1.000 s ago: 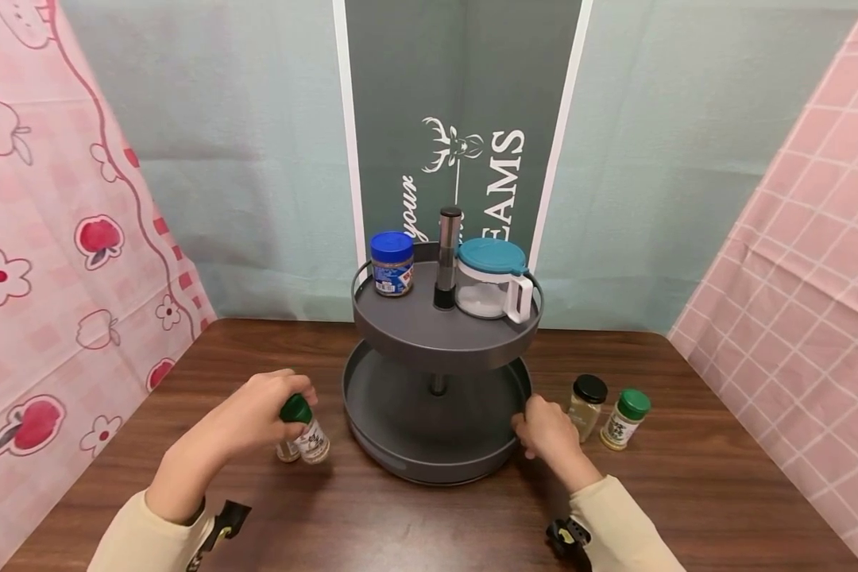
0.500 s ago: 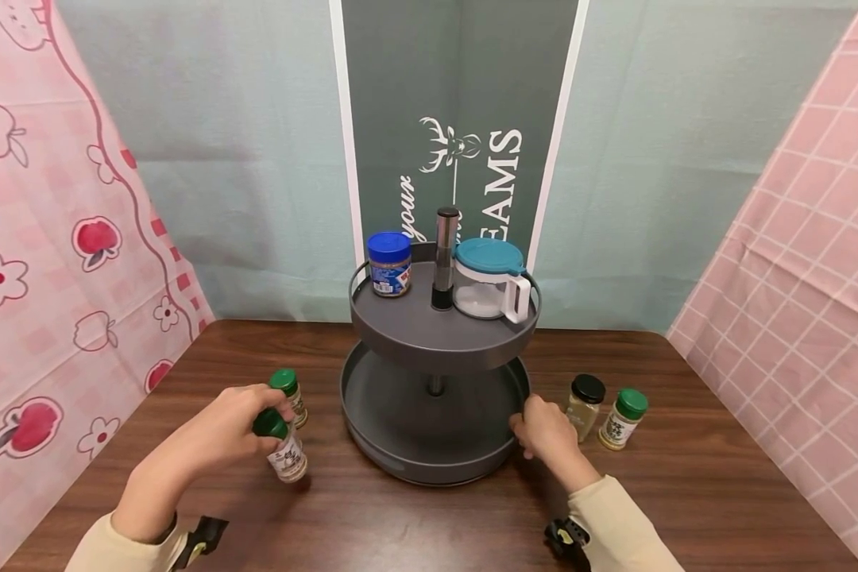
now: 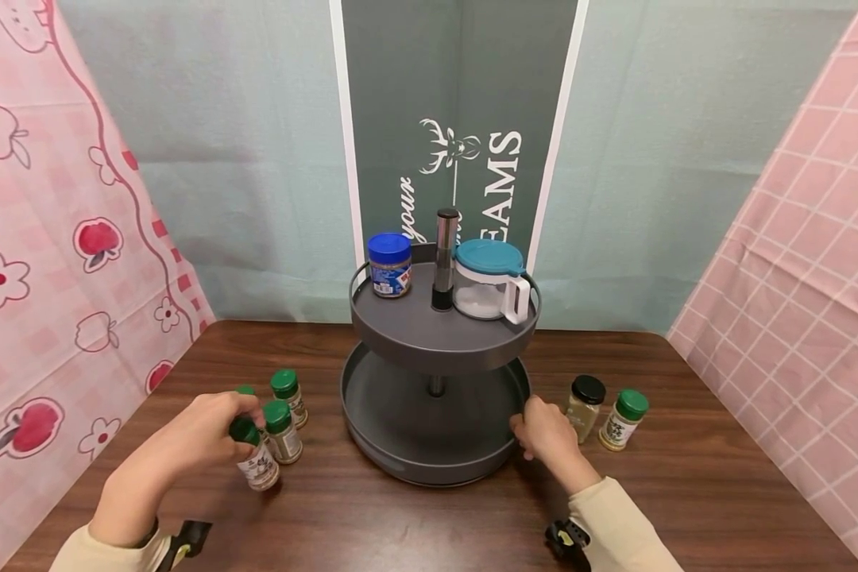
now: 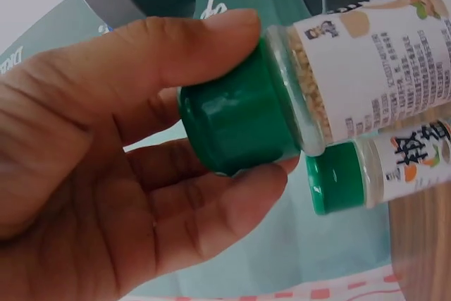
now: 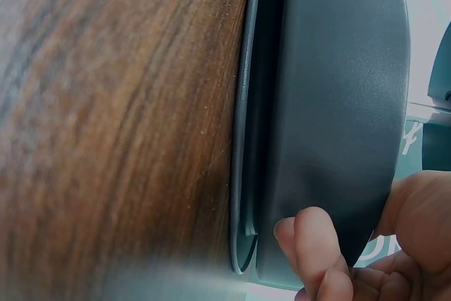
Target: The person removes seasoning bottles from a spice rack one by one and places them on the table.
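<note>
My left hand (image 3: 207, 433) grips a spice jar (image 3: 260, 470) by its green cap, thumb on one side and fingers on the other. The jar leans, and the left wrist view shows its white label (image 4: 384, 68) and pale grains inside. Close beside it stand two more green-capped spice jars, one nearer (image 3: 284, 435) and one farther back (image 3: 290, 397). A further green cap (image 3: 246, 390) peeks out behind the hand. At the right, my right hand (image 3: 546, 429) holds the lower rim of a dark grey two-tier turntable (image 3: 429, 470), fingers (image 5: 313, 241) curled against its outer wall.
On the upper tier, a blue-lidded jar (image 3: 391, 266) and a clear container (image 3: 482, 300) with a teal lid and white handle flank the metal post (image 3: 446, 254). Right of the turntable stand a black-capped jar (image 3: 586, 405) and a green-capped jar (image 3: 624, 419).
My left hand has carried the spice jar leftward, away from the turntable. Green-capped jars that were covered by the hand and the held jar now show. The right hand has stayed at the rim.
</note>
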Motion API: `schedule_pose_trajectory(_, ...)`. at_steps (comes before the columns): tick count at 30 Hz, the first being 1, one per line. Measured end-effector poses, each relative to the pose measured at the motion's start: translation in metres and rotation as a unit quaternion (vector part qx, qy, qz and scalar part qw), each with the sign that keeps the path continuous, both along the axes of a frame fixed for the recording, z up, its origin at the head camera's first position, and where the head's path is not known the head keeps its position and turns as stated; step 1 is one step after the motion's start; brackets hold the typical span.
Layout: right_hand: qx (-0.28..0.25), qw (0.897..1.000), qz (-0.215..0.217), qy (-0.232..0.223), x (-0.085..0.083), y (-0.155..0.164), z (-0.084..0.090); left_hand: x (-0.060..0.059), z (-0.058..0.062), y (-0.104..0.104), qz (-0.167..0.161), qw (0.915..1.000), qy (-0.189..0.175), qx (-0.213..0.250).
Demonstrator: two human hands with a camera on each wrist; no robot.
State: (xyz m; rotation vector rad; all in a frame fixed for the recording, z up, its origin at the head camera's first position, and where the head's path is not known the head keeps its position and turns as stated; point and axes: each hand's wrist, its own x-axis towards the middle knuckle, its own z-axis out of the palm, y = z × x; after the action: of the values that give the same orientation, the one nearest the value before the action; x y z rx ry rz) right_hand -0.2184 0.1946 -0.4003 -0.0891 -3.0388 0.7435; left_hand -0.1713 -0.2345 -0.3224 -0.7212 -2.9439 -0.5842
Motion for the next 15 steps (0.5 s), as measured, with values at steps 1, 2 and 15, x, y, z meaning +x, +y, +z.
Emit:
schedule_pose_trajectory(1,0.0,1.0,-0.001,-0.001,0.0,0.0,0.0,0.0,-0.001,-0.002,0.004,1.0,0.003,-0.004)
schedule_pose_trajectory(2,0.0,1.0,-0.002,-0.001,0.0,0.0,0.0,-0.001,-0.001,-0.004,0.008,0.9999,0.004,-0.006)
schedule_pose_trajectory(15,-0.001,1.0,-0.002,0.003,0.001,-0.001,0.001,-0.009,-0.015,-0.025,0.077,0.9964,0.012,-0.033)
